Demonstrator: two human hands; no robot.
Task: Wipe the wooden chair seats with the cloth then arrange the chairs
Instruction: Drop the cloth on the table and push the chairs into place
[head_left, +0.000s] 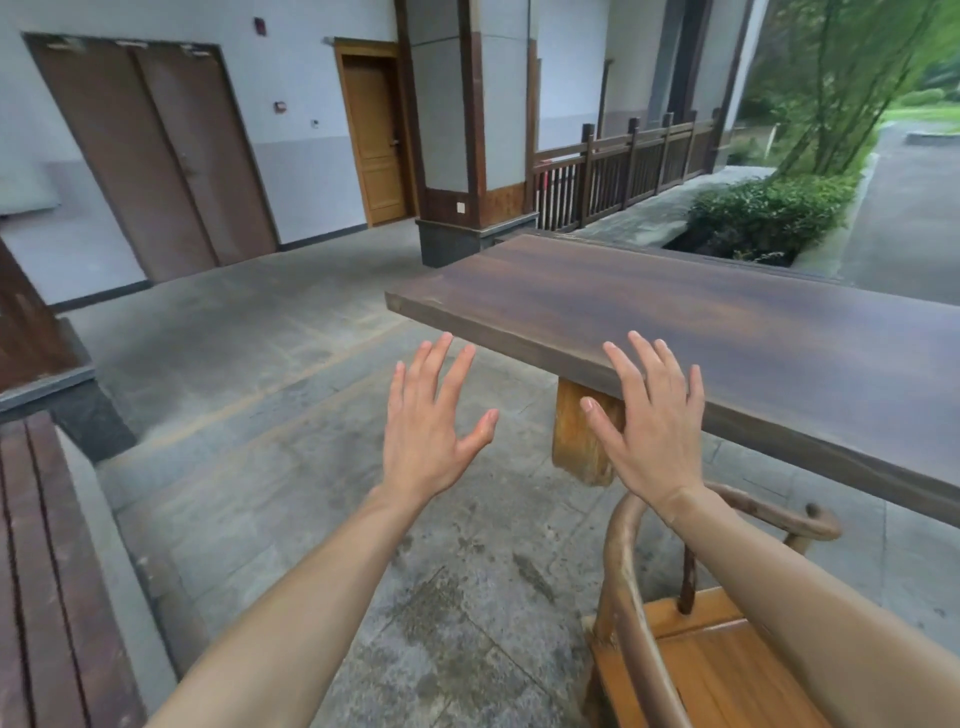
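Beside table (727, 322) edge: chair (717, 670) (hands splayed)

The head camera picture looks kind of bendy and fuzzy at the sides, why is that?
In the head view, the wide-angle lens bows straight lines, so the brown double door leans and the long table edge slants. The trees at the top right corner are smeared and soft, while both hands, left and right, look sharp. The daylight is soft, with no hard shadows or glare.
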